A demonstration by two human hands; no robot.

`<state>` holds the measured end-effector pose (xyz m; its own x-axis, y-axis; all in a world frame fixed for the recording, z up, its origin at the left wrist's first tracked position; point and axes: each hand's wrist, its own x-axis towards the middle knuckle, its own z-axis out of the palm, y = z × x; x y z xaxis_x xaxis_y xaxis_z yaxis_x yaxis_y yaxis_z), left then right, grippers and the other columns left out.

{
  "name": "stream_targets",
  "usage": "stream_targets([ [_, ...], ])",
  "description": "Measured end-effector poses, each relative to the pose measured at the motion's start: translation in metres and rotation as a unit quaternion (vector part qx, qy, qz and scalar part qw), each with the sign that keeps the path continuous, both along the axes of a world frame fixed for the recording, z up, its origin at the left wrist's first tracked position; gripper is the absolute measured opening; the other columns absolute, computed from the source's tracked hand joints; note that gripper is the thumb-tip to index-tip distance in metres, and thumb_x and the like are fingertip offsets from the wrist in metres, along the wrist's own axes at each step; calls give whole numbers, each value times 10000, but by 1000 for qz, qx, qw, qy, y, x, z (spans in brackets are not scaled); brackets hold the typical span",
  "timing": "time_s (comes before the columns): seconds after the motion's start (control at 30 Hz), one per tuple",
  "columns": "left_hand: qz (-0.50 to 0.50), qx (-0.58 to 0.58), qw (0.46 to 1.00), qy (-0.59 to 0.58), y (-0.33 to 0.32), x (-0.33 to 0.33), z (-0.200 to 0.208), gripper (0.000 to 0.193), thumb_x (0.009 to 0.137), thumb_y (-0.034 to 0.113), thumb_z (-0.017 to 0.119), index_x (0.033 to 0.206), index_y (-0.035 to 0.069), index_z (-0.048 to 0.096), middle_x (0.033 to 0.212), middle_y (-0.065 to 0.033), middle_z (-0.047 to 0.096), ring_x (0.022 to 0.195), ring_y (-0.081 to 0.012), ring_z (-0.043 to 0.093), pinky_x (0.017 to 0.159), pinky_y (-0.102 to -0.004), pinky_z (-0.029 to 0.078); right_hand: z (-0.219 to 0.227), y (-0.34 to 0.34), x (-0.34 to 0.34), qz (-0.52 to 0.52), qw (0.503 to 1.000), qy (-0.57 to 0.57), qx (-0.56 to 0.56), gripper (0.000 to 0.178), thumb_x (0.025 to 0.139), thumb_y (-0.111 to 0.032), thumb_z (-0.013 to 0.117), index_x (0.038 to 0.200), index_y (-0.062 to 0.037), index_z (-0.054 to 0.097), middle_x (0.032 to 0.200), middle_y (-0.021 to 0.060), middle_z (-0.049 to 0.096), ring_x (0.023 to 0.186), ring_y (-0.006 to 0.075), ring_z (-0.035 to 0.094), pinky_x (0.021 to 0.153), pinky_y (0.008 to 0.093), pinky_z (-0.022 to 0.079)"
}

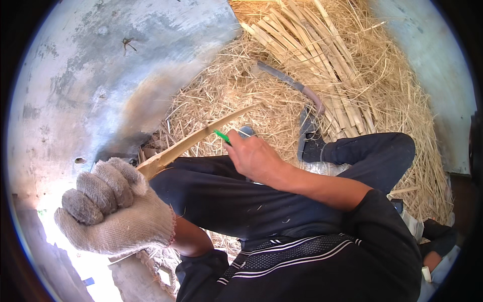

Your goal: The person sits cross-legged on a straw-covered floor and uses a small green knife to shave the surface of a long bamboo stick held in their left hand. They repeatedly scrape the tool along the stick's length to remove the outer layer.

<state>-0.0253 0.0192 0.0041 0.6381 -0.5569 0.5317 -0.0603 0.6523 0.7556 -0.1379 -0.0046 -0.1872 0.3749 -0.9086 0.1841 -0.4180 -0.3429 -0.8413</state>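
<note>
Item 1: pale split strip (186, 147), long and narrow, wood-like. Located at left of centre, in front of the seated person, above the bent left leg. Long axis slanting from lower left to upper right; narrow end pointing away from the body and to the right, with a slight bend along the length. Broad end at the glove; faces smooth, bare of print where visible.

Item 2: left hand (118, 209), in a grey-beige knitted glove, fingers curled tightly, grasping the broad end of the strip.

Item 3: right hand (255, 158), bare, fingers closed around a small green object (222, 137), mostly hidden by the grip. Its exposed end lies just beside the strip's middle; contact cannot be told.

Item 4: curved-bladed tool (288, 79) with brown handle, lying on straw (216, 93), blade toward upper left, handle toward lower right.

Item 5: bundle of pale strips (322, 60), beside the tool, lengths running from upper left to lower right.

Item 6: black shirt (327, 274), white curved stripes at the hem; small white mark near them, too small to read.

Item 7: dark trousers (211, 201), plain, flecked with straw.
</note>
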Motion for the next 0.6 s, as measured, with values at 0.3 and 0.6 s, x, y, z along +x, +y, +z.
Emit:
stream_targets([
  [0.3,-30,2,999,-29,-5,9,4,431,917,229,327,500,211,220,435,44,174,374,-85,142,334,-248,203,-30,-10,2,-34,997,52,55,208,950,-165,512,966,40,484,633,272,581,611,477,600,557,551,474],
  [0.6,7,13,1000,-7,-1,8,6,431,914,217,315,496,209,210,429,48,166,374,-76,129,326,-239,183,-14,-1,12,-3,999,45,28,226,958,-165,502,981,59,496,633,266,580,641,470,615,543,535,487],
])
